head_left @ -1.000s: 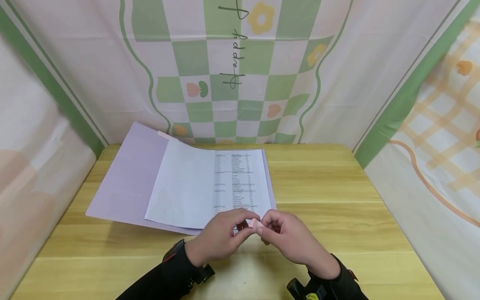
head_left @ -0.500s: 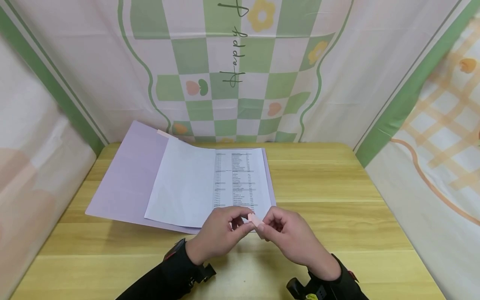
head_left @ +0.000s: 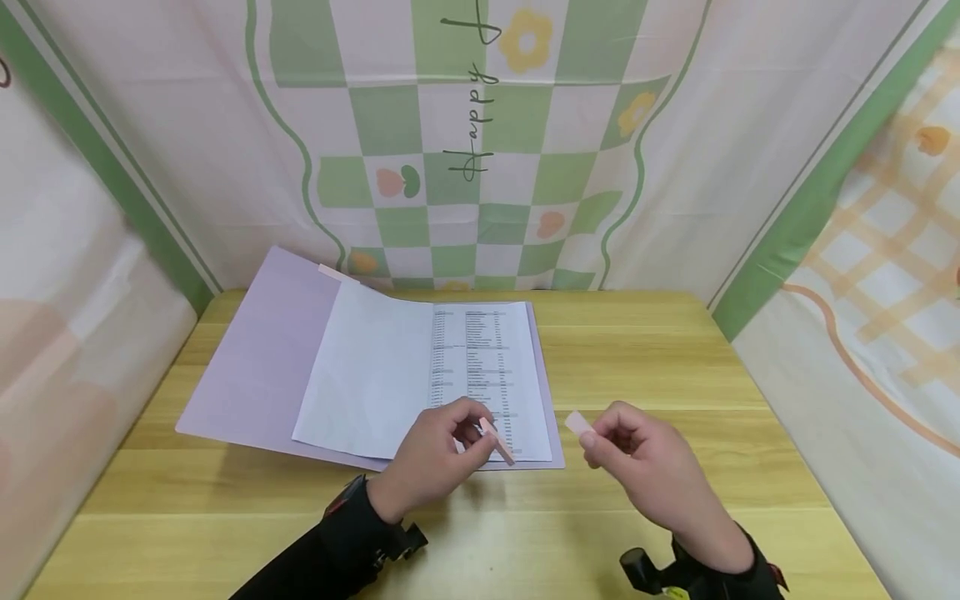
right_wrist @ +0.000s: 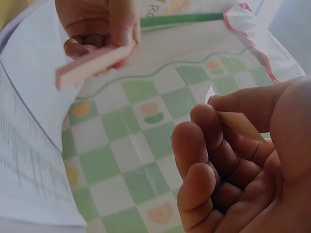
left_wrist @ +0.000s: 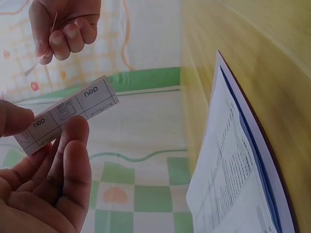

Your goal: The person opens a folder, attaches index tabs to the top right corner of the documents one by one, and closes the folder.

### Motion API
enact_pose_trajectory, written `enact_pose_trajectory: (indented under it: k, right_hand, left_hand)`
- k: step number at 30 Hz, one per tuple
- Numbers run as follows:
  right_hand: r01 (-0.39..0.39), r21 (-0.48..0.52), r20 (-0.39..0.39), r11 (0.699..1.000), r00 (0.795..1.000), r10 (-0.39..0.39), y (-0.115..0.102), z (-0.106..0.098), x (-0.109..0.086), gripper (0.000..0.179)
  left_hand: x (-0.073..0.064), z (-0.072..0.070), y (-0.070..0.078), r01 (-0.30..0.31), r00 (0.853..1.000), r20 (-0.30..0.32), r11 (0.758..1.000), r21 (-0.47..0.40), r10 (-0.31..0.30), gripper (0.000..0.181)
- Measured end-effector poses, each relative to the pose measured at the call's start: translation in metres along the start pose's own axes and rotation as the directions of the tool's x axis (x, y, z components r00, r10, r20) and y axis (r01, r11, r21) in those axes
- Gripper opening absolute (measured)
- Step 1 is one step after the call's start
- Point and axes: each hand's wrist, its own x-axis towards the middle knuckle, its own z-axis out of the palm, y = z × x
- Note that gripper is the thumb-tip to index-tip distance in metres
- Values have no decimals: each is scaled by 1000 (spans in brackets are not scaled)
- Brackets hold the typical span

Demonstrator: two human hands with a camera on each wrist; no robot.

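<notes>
My left hand pinches a thin pad of pink sticky notes between thumb and fingers, above the lower edge of the printed page. In the left wrist view, the pad's printed backing faces the camera. Right of the folder, my right hand pinches one loose pink sticky note by its end. The right wrist view shows this note bent between thumb and forefinger. A gap separates the two hands. Beneath the left hand lies an open lilac folder with white sheets.
A pale pink tab sticks out from the top of the turned white sheet. The folder lies on a wooden table. Patterned cloth hangs behind the table and at both sides.
One sticky note has come off the pad. My right hand has moved away to the right with it, while the left hand stays near its place, holding the pad.
</notes>
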Motion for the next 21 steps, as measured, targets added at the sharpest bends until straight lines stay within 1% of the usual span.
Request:
enact_pose_trajectory:
  k: [3, 6, 8, 11, 12, 14, 16, 18, 21]
  right_hand:
    - [6, -15, -13, 1000, 1000, -6, 3, -7, -3, 12]
    - [-2, -32, -27, 999, 1000, 1, 6, -14, -7, 11]
    - [-8, -49, -41, 999, 999, 6, 7, -18, -8, 11]
    - [-3, -74, -66, 997, 998, -2, 6, -24, -9, 11]
    - [2, -77, -73, 997, 997, -7, 5, -26, -9, 11]
    - [8, -83, -86, 997, 996, -16, 4, -28, -10, 12]
    - [10, -78, -93, 997, 995, -18, 3, -29, -11, 12]
    - [9, -72, -98, 997, 995, -16, 2, -30, -12, 12]
    - [11, -65, -108, 998, 994, -18, 1, -32, -14, 12]
  left_hand:
    - [5, 4, 2, 11, 999, 46, 1000, 1, -11, 9]
    - [11, 13, 2, 10, 995, 98, 999, 36, -14, 13]
    - [16, 22, 2, -16, 992, 127, 997, 73, 7, 13]
    - [23, 37, 3, -89, 984, 164, 987, 136, 66, 14]
    - [26, 42, 4, -117, 981, 174, 980, 161, 89, 13]
    - [31, 52, 8, -171, 971, 205, 959, 226, 124, 16]
    - [35, 61, 12, -216, 958, 248, 931, 295, 144, 18]
    - [40, 72, 14, -267, 943, 291, 890, 371, 161, 21]
    - [44, 87, 17, -315, 924, 347, 830, 460, 158, 23]
